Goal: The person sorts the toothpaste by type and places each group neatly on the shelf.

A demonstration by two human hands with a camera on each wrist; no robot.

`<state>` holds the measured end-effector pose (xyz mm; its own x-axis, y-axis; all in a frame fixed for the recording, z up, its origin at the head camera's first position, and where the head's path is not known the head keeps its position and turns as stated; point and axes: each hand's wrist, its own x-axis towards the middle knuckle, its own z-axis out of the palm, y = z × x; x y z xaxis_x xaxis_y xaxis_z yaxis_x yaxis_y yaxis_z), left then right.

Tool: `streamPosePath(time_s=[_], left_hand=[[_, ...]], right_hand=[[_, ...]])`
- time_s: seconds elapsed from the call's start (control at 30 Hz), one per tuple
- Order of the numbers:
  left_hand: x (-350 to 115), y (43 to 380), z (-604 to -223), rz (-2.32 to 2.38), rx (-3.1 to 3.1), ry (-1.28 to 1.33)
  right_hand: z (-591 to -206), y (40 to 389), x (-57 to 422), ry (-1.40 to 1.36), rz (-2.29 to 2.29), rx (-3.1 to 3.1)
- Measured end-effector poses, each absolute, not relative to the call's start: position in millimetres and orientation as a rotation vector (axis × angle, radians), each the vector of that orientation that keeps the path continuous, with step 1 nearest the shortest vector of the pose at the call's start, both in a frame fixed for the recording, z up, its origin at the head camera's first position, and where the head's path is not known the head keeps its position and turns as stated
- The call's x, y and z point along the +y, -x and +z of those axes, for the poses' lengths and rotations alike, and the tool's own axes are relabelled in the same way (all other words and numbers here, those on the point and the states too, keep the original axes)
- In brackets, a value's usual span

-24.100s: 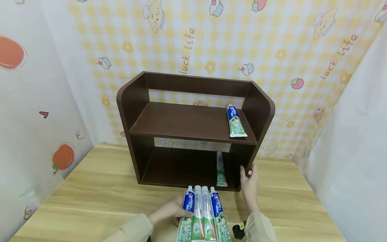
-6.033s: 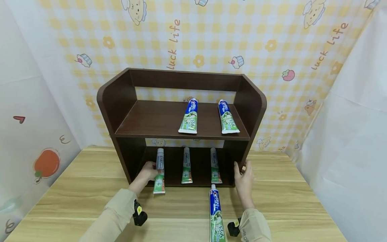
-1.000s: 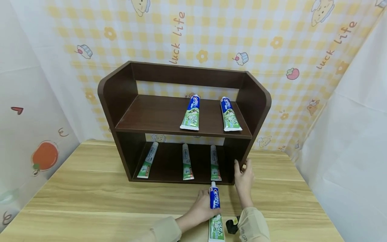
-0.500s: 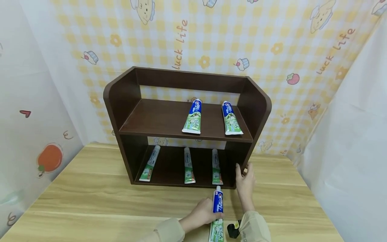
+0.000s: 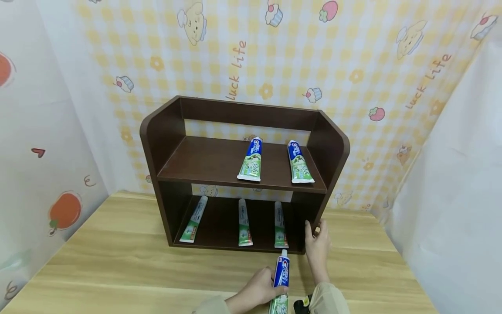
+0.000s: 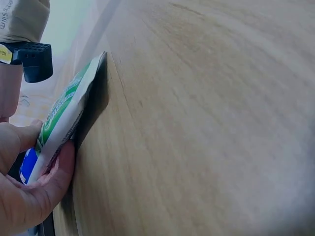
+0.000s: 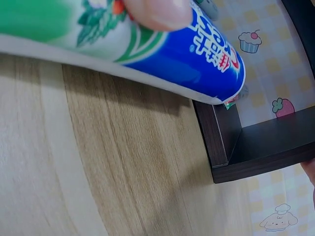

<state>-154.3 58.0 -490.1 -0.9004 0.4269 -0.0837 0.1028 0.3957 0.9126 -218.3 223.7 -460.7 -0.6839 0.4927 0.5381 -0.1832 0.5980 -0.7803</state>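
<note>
In the head view my left hand [image 5: 256, 290] pinches a blue and green Crest toothpaste tube [image 5: 282, 279], its white cap toward the shelf. The left wrist view shows the thumb on the printed side of the tube [image 6: 66, 105] and fingers beneath, with shadow on the wood below. At the lower right of a dark brown two-tier shelf [image 5: 219, 161], my right hand [image 5: 318, 244] grips the side panel. Two Crest tubes, one in the middle [image 5: 251, 163] and one at right [image 5: 300, 163], lie on the upper tier. The lower tier bears three white-green tubes [image 5: 245, 224], spaced apart.
The shelf stands on a light wooden table [image 5: 129, 257] against a yellow checked wall covering [image 5: 266, 56]. White sheets hang at both sides. A black wrist camera [image 5: 302, 305] sits on the right wrist, close beside the held tube.
Since 24 seconds ago, one Crest tube and two white-green tubes have moved from the table onto the shelf. Recently my left hand returned from the lower tier and took hold of the last front tube.
</note>
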Motion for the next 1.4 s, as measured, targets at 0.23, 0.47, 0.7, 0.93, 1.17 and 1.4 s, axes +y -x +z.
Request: streamPosePath(time_s=[0.23, 0.47, 0.7, 0.93, 1.17, 1.4], left_hand=[[50.8, 150.8, -490.2, 1.553, 2.270, -0.420], [42.3, 149.1, -483.1, 1.588, 2.184, -0.382], [31.7, 151.3, -477.3, 1.562, 2.154, -0.306], [19.1, 153.3, -475.2, 1.555, 2.181, -0.299], [0.0, 151.2, -465.3, 1.564, 2.201, -0.314], [-18.8, 149.8, -454.8, 1.563, 2.234, -0.339]], right_hand=[[-467.0, 216.3, 222.3, 0.257, 1.115, -2.046], [-469.0, 215.9, 222.8, 0.254, 1.113, -2.029], [-469.4, 215.7, 223.8, 0.260, 1.090, -2.040], [-469.6, 215.3, 223.6, 0.232, 1.085, -2.034], [-470.5, 217.1, 223.3, 0.204, 1.047, -2.009], [-468.9, 216.2, 223.4, 0.216, 1.071, -2.023]])
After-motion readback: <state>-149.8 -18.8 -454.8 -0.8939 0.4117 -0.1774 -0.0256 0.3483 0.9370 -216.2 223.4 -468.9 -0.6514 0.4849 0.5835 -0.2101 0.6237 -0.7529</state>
